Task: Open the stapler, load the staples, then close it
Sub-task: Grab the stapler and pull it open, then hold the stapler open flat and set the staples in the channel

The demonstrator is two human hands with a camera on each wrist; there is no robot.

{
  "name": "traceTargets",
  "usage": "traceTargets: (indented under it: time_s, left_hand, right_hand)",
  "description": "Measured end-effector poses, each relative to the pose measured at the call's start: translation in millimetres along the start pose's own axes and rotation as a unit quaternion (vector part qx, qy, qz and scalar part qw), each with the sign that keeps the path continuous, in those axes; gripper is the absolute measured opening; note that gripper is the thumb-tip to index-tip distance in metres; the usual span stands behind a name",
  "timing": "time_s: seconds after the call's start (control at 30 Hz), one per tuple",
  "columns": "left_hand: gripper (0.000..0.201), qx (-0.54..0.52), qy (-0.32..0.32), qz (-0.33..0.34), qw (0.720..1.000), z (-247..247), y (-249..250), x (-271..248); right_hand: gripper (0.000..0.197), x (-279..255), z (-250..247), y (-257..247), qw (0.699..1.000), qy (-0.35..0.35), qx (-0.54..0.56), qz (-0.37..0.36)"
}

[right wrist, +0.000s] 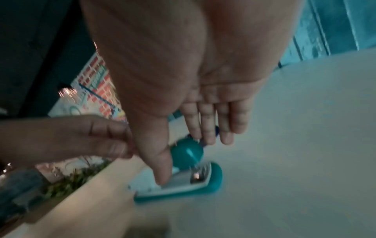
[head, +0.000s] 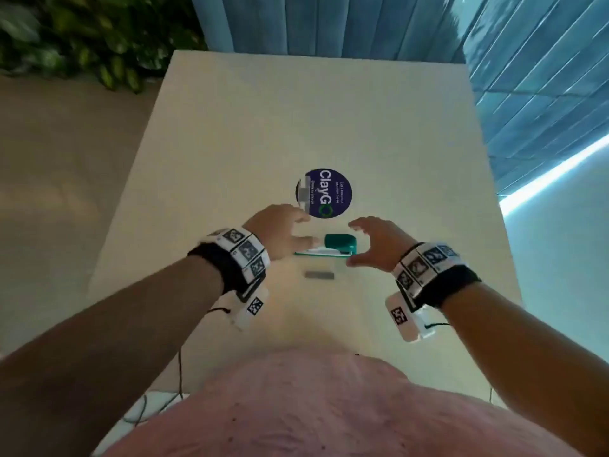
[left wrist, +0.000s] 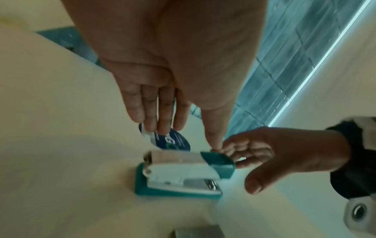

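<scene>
A teal and white stapler lies on the cream table between my two hands, its top arm lifted a little off the base. My left hand reaches its left end with straight fingers, thumb tip close to the teal cap. At the right end my right hand is spread, the thumb low beside the stapler's base. Neither hand clearly grips the stapler; contact is blurred. A grey strip of staples lies on the table just nearer to me.
A round dark blue sticker lies flat just beyond the stapler, with a small white and grey piece on its left edge. Leafy plants stand off the far left corner. Blue panels rise behind the table.
</scene>
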State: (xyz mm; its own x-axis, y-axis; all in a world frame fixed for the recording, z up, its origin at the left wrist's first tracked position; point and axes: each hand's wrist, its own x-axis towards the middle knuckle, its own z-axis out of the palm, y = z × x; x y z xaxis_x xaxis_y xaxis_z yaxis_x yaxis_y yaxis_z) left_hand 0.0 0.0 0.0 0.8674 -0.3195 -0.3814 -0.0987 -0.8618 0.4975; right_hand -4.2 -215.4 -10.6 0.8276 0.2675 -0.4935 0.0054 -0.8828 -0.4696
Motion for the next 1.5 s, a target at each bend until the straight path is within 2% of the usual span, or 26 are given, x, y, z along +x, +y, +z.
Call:
traceTargets:
  time_s: [0.1,0.2,0.27,0.4,0.57,0.77,0.97,1.07,1.17,1.27,1.4,1.5]
  left_hand:
    - [0.058,0.027,-0.046,0.028,0.998,15.1,19.0,15.0]
    - [0.026,0.040,-0.059,0.068,0.995,32.3,30.1,25.9]
    - [0.019,0.041,-0.051,0.075,0.995,40.2,30.8,31.3]
    - [0.029,0.043,-0.034,0.092,0.994,48.9,33.9,42.0]
    - [0.028,0.051,-0.031,0.112,0.992,41.9,32.3,44.5]
    - [0.031,-0.016,0.026,0.144,0.989,3.1,21.1,20.5]
    - [0.031,-0.035,0.068,0.108,0.991,-37.2,-35.6,-19.6]
    - [0.027,-0.031,0.086,0.058,0.994,-36.1,-68.9,-28.7]
    - [0.027,-0.018,0.061,0.009,0.998,-20.9,-96.2,-26.6]
    - [0.024,-0.001,0.042,-0.014,0.999,-3.7,-105.4,-20.3]
    - [0.023,-0.008,0.068,-0.012,0.998,3.9,-107.1,-17.6]
    - [0.023,-0.012,0.071,-0.008,0.997,5.3,-108.3,-18.4]
  right_hand:
    - [0.067,10.5,15.0,-3.0,1.000,-0.006,-0.024,-0.011]
    - [0.045,17.1,22.9,-0.4,0.999,0.034,-0.011,-0.013]
    - [0.044,19.5,21.6,2.2,0.999,0.039,-0.004,-0.013]
    - [0.050,26.1,22.9,7.2,1.000,0.021,-0.010,-0.010]
    - [0.047,28.7,23.7,10.6,1.000,0.024,0.006,-0.011]
    - [0.038,28.0,25.1,11.8,0.998,0.039,0.034,-0.020]
    - [0.035,28.3,28.8,14.1,0.997,0.045,0.055,-0.025]
    - [0.035,28.9,29.8,15.5,0.997,0.043,0.055,-0.027]
    - [0.036,29.9,29.5,16.5,0.997,0.043,0.052,-0.031]
    - [0.036,30.3,29.3,17.1,0.997,0.043,0.046,-0.038]
    - [0.034,31.0,28.9,16.8,0.999,0.031,0.026,-0.027]
    - [0.038,20.4,31.1,1.3,0.994,0.068,-0.039,-0.074]
